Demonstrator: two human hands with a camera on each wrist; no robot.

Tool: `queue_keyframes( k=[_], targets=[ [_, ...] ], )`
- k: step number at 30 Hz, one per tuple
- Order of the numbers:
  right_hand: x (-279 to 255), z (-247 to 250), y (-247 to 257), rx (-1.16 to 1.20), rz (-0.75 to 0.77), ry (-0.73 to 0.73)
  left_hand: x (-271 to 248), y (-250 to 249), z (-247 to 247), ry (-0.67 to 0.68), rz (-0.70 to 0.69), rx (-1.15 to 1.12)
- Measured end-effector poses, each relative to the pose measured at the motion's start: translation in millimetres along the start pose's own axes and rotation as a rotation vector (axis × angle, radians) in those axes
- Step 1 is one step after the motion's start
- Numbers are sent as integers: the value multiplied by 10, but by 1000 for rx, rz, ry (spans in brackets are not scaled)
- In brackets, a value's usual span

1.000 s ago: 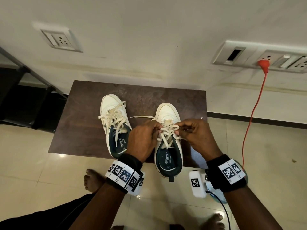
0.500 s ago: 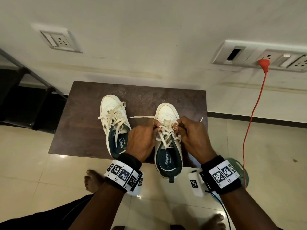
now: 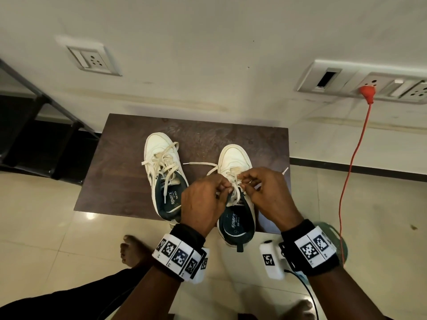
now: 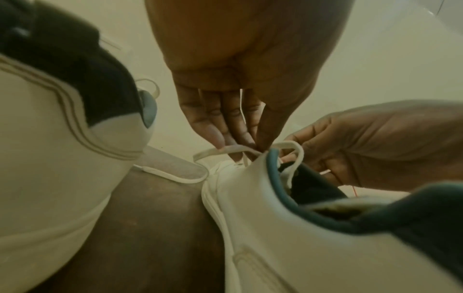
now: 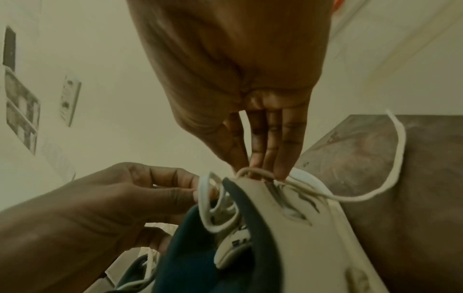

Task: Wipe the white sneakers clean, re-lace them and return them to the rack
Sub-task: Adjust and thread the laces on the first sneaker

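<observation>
Two white sneakers with dark green lining stand on a dark brown board (image 3: pixel 120 181), toes toward the wall. The left sneaker (image 3: pixel 159 162) has loose cream laces lying across it. Both hands work over the tongue of the right sneaker (image 3: pixel 235 162). My left hand (image 3: pixel 205 199) pinches a loop of the cream lace (image 4: pixel 225 149) at the upper eyelets. My right hand (image 3: pixel 265 192) pinches the lace (image 5: pixel 253 171) on the other side of the tongue. One free lace end (image 3: pixel 198 163) trails left on the board, the other (image 3: pixel 285 170) sticks out to the right.
A black metal rack (image 3: pixel 34 135) stands at the far left by the wall. An orange cord (image 3: pixel 353 158) hangs from a wall socket down to the tiled floor on the right. A green object (image 3: pixel 337 236) lies behind my right wrist. Bare feet (image 3: pixel 132 250) rest near the board's front edge.
My right hand has moved in closer to the left hand over the tongue. The lace end on the right has been drawn shorter. The sneakers have stayed in place.
</observation>
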State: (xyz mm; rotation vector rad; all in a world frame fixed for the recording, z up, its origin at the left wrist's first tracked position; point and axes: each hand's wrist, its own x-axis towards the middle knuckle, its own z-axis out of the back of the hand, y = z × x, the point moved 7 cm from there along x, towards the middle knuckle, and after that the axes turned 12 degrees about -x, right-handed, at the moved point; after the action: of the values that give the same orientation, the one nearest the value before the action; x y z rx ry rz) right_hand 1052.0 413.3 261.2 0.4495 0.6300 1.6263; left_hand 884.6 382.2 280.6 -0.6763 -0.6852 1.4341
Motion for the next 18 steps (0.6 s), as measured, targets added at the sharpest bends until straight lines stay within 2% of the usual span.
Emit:
queue_keyframes(
  k=[6, 12, 18],
  targets=[
    [11, -49, 8, -54, 22, 1, 81, 176, -11, 10, 62, -86],
    [38, -62, -12, -42, 49, 13, 184, 271, -69, 102, 51, -135],
    [-7, -9, 91, -119, 172, 3, 207, 269, -104, 176, 4, -153]
  ],
)
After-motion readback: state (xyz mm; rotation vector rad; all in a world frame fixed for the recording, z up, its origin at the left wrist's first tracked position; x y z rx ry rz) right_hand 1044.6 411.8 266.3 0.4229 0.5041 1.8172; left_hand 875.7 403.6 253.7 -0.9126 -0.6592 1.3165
